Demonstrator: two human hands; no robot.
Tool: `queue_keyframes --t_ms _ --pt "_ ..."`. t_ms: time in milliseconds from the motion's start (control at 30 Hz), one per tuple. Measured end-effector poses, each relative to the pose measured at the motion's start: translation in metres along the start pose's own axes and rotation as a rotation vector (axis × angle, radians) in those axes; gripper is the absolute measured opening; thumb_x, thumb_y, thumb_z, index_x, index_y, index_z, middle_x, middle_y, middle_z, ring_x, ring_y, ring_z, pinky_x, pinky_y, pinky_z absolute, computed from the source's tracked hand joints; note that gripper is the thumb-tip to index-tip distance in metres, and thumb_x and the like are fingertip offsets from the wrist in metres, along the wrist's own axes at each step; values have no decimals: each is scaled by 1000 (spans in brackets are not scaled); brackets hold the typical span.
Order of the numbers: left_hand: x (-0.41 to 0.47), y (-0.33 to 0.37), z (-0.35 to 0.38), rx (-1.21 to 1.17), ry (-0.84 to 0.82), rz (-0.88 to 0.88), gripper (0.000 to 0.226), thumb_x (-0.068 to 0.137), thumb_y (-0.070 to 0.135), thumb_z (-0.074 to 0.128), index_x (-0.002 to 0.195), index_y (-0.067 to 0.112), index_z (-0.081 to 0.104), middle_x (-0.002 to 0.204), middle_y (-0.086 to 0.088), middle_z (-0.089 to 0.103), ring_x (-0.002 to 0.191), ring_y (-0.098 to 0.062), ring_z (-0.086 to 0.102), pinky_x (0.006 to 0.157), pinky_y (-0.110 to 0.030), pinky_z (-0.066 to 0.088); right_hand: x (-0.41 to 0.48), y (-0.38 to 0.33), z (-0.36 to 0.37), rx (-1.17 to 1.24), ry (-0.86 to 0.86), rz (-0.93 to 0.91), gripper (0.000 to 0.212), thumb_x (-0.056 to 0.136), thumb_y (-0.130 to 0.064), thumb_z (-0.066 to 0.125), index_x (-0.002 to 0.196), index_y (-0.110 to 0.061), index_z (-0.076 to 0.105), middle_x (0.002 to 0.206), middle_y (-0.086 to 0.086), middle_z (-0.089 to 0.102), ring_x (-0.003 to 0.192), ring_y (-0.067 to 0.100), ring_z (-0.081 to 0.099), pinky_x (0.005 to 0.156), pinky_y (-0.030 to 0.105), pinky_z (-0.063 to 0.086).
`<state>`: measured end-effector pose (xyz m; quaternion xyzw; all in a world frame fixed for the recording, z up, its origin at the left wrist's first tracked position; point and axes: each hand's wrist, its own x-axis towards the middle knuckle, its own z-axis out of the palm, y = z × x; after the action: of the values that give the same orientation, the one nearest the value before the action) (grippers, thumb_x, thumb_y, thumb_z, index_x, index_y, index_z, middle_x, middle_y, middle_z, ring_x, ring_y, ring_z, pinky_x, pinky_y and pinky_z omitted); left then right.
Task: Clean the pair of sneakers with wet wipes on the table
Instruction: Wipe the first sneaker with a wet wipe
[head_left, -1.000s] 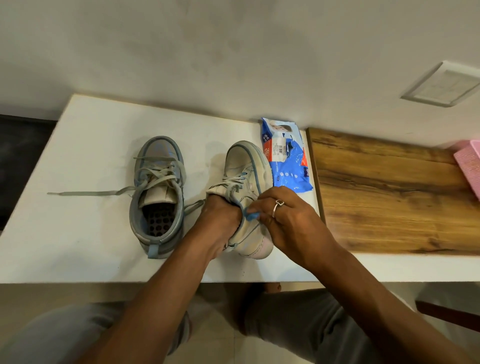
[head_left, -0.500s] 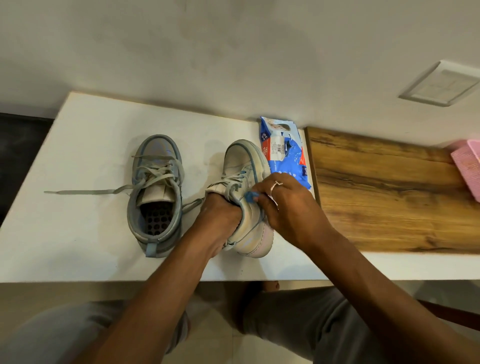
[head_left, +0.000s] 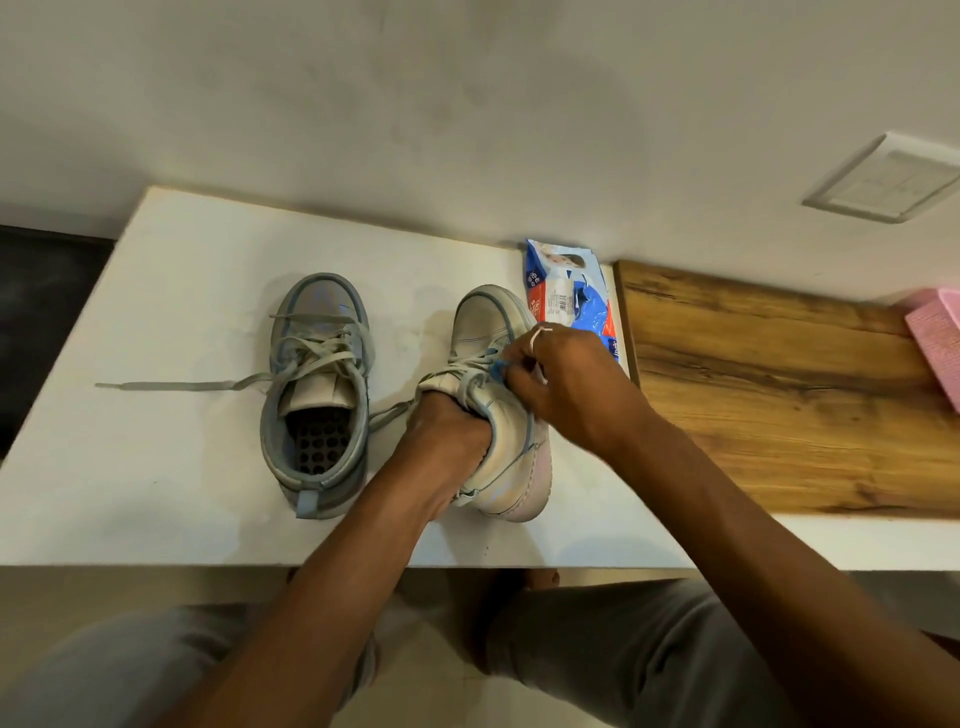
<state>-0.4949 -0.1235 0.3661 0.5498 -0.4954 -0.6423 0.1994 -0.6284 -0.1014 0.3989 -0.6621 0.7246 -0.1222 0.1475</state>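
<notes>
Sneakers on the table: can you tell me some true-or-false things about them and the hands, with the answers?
1. The left hand holds the tilted pale grey sneaker at its opening. True.
2. The right hand rubs that sneaker with a big pink cloth. False: it pinches a small blue wipe against the laces.
3. The other grey-blue sneaker stands upright on the white table, and no hand touches it. True.
4. The blue wet-wipe packet lies on top of the brown wooden board. False: it lies on the white table, beside the board.
</notes>
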Motion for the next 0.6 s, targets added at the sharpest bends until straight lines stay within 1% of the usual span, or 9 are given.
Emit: queue_keyframes --t_ms 67,200,267,333,400,467,500,567,600 --pt "1 -3 -1 18 -12 -6 24 85 7 59 81 30 56 82 15 59 78 -1 56 70 -16 40 20 7 1 -70 -6 18 25 97 -27 55 108 -11 70 103 7 67 92 20 61 78 33 54" --pt "4 -2 0 70 -25 -12 23 85 8 58 83 31 57 85 12 61 83 -9 59 75 -20 40 42 9 6 -196 19 -35 27 98 -26 50 101 -7 68 98 10 63 86 23 59 73 37 52" --pt "4 0 2 48 1 -63 22 89 5 52 95 25 60 98 -1 65 92 -20 60 79 -23 39 40 5 4 -178 -19 -9 27 98 -27 51 103 -7 68 98 9 64 86 22 60 75 37 54" --pt "5 -1 -1 32 9 -125 21 91 -1 46 104 8 60 109 -14 63 89 -24 57 75 -26 40 29 0 -1 -105 -88 15 26 98 -28 53 104 -8 69 99 8 68 87 21 62 76 37 55" --pt "1 -2 -5 91 -19 -144 27 87 -4 49 113 -3 55 109 -21 62 81 -22 52 66 -30 44 14 -3 -9 -37 -142 34 25 97 -31 56 105 -11 69 99 4 69 89 19 62 72 27 54" --pt "1 -5 -8 97 -16 -131 32 85 -5 51 117 -7 53 115 -26 61 81 -24 54 67 -33 46 2 1 -16 25 -196 65 20 96 -34 58 103 -18 68 94 -6 68 86 11 60 61 11 44" --pt "2 -5 -8 92 -9 -128 33 85 -5 51 117 -7 53 116 -27 60 83 -27 57 69 -34 47 -3 3 -17 63 -229 85 18 94 -35 60 103 -22 68 92 -11 65 85 7 58 60 7 40" --pt "3 -5 -7 84 -13 -134 33 85 -5 51 118 -7 52 117 -27 60 87 -30 59 72 -36 48 -8 10 -15 119 -242 104 20 92 -37 61 107 -26 68 96 -15 64 89 4 58 64 10 39" --pt "4 -4 -6 90 -18 -144 34 86 -5 50 120 -7 51 118 -27 59 87 -30 59 72 -36 48 -9 15 -14 127 -198 114 22 93 -37 61 110 -26 68 100 -15 63 94 5 58 65 11 41"
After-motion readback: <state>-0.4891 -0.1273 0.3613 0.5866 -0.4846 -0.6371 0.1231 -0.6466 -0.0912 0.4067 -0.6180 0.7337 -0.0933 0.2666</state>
